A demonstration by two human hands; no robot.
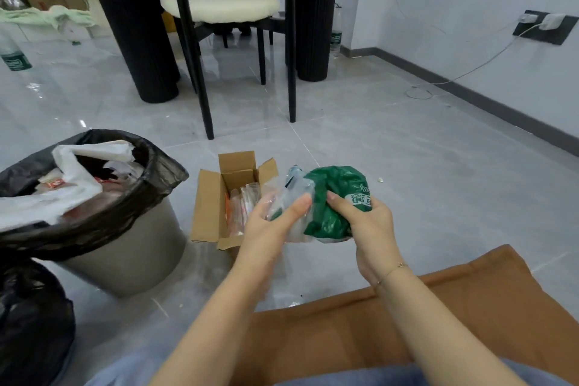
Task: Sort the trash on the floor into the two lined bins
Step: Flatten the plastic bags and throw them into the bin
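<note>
Grey floor tiles (407, 166) lie under both hands. Left hand (269, 222) curls around a clear plastic wrapper (293, 191) and right hand (366, 222) pinches the green bag (332, 197) beside it, probably to separate them before the lined bin (131, 229), left of the fingers.

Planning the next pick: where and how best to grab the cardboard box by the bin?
Probably pinch the tall upright flap at the far side of the cardboard box, coming straight down. The box sits open-topped on the floor with plastic wrappers inside, so keep it level. The near edge is partly hidden by the left hand.
</note>
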